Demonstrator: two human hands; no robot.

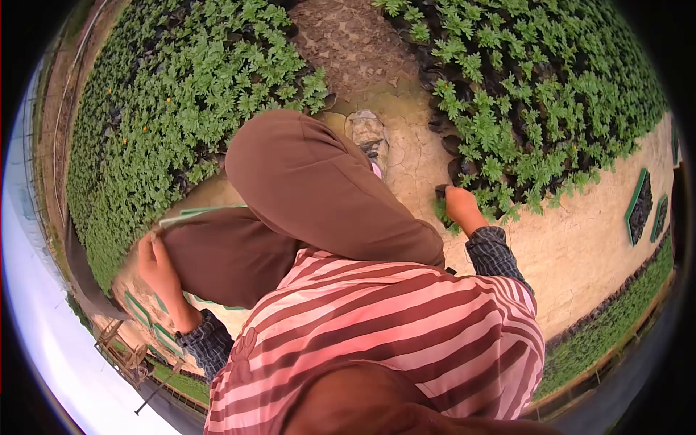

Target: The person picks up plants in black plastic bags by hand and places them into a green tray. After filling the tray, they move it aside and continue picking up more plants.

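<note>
My right hand [462,206] is closed on the rim of a small black seedling bag [440,191] at the edge of the right-hand plant bed. Green leaves [444,214] show just below those fingers. My left hand [156,268] rests beside my bent left knee, fingers extended and loosely apart, with no object showing in it. Close to its fingertips is the corner of a green-edged tray [190,214], mostly hidden under my leg.
Leafy seedlings in black bags fill a left bed [181,94] and a right bed [536,94]. Between them runs a cracked soil path [413,152], where my shoe [368,130] stands. Green-framed trays [639,206] lie on the ground at right, more [138,309] at left.
</note>
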